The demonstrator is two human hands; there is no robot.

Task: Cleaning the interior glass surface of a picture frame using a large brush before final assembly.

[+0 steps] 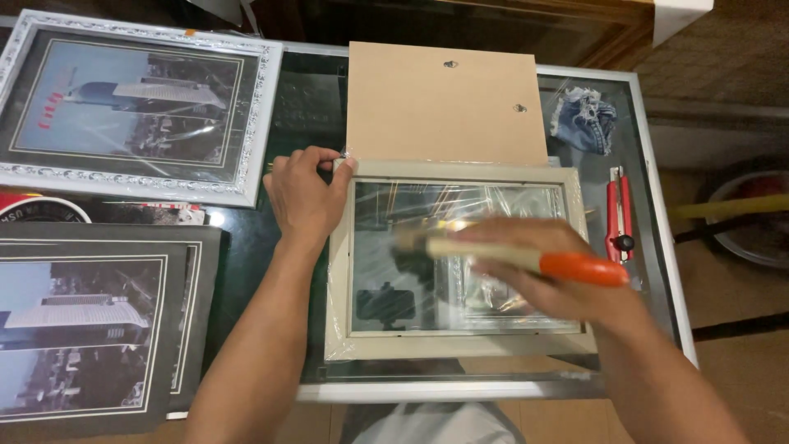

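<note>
Here, a cream picture frame (457,345) with a glass pane lies flat on the glass table (657,247), between and under both hands. The left hand (302,197) presses fingers and thumb on the frame's upper left corner. The right hand (538,275), blurred, is wrapped around a brush with an orange handle (575,267) over the pane. Beyond the hands lies a brown backing board (444,103); a red cutter (618,214) rests just right of the right hand.
</note>
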